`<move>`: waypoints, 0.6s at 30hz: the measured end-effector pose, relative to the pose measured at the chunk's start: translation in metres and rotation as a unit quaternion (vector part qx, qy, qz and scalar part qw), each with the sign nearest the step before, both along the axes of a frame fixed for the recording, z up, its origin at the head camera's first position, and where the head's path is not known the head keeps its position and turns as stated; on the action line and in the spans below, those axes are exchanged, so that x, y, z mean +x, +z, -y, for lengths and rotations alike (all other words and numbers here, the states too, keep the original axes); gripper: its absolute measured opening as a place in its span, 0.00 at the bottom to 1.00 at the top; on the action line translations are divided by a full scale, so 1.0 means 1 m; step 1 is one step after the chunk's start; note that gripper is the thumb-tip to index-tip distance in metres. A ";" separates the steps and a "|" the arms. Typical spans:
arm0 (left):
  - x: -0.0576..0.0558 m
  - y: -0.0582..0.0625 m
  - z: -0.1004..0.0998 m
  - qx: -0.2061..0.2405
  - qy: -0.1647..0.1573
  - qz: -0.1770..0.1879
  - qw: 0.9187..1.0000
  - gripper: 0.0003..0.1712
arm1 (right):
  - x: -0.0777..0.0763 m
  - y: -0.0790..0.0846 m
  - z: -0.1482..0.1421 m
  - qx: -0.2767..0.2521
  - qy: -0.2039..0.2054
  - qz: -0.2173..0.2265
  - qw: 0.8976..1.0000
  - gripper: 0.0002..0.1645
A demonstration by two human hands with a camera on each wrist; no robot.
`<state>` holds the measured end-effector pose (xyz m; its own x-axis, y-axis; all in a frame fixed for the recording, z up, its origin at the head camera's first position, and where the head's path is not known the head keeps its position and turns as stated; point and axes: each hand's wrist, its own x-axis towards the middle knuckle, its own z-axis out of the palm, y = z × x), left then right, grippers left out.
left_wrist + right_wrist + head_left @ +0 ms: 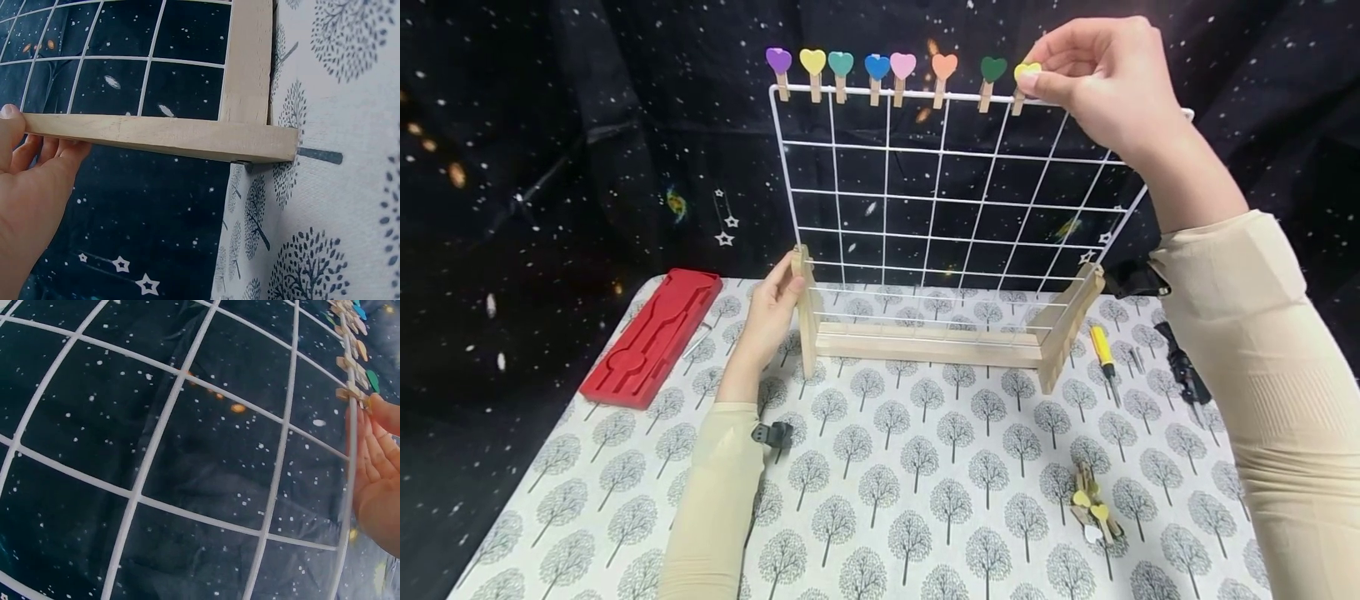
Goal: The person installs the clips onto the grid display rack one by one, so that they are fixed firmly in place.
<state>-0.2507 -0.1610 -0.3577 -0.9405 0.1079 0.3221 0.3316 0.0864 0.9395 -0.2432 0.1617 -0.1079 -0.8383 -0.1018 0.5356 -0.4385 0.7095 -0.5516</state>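
Observation:
A white wire grid [786, 167] stands upright in a pale wooden stand [925, 352]. Around the stand's left post [150, 134], my left hand [767, 315] keeps its grip, thumb on one side and fingers on the other. Up at the grid's top wire, my right hand [1120, 83] pinches a clothespin with a yellow heart [1027, 72] between thumb and fingers; its wooden end [343, 394] straddles the wire. Along the same wire to the left sit several more heart clothespins, among them a dark green one [993, 70] and a purple one [778, 62].
A small pile of heart clothespins [1097, 510] lies at the right front of the tree-print tablecloth [857, 550]. Right of the stand are a yellow-handled screwdriver [1102, 350] and a black tool [1184, 371]. On the left lies a red molded tray [655, 337].

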 end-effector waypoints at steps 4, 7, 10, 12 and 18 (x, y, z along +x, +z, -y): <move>0.000 -0.001 0.000 0.001 0.000 0.000 1.000 0.29 | 0.001 -0.001 -0.001 0.014 0.003 0.000 1.000 0.11; 0.000 -0.001 -0.001 0.000 -0.001 0.000 1.000 0.29 | 0.004 -0.002 -0.001 0.047 0.001 -0.010 0.999 0.12; 0.000 0.000 -0.002 -0.001 0.000 0.003 1.000 0.29 | 0.008 -0.006 -0.001 0.101 -0.011 -0.038 0.994 0.17; 0.000 0.000 -0.002 0.000 0.000 0.003 1.000 0.29 | 0.012 -0.009 -0.002 0.128 -0.019 -0.070 0.989 0.21; 0.001 0.001 -0.002 0.001 0.004 0.005 1.000 0.29 | 0.038 -0.035 -0.011 0.077 0.035 -0.172 0.981 0.20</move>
